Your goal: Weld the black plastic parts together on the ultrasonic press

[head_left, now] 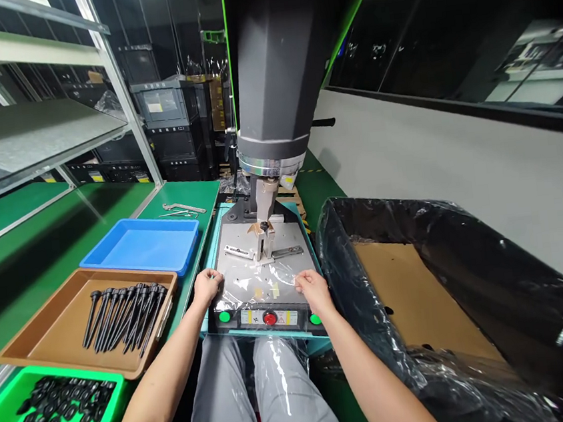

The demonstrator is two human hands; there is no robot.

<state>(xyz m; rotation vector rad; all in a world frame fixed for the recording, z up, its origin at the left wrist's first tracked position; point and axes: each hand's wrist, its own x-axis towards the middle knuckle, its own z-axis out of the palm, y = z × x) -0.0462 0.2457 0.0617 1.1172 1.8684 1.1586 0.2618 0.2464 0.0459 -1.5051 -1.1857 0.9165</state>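
Observation:
My left hand [208,287] rests curled at the left front corner of the press machine's base plate [286,259], just above the left green button [225,316]. My right hand [312,285] lies at the right front, fingers bent on a clear plastic sheet [256,284] that covers the plate, above the right green button [315,319]. A red button [270,318] sits between them. The machine's dark head [274,71] hangs over a small black part in the fixture [264,229].
A brown tray [48,336] with several long black pins [121,315] sits to the left, a blue tray [141,244] behind it, and a green bin [9,394] of small black parts in front. A cardboard box lined with black plastic [420,290] stands to the right.

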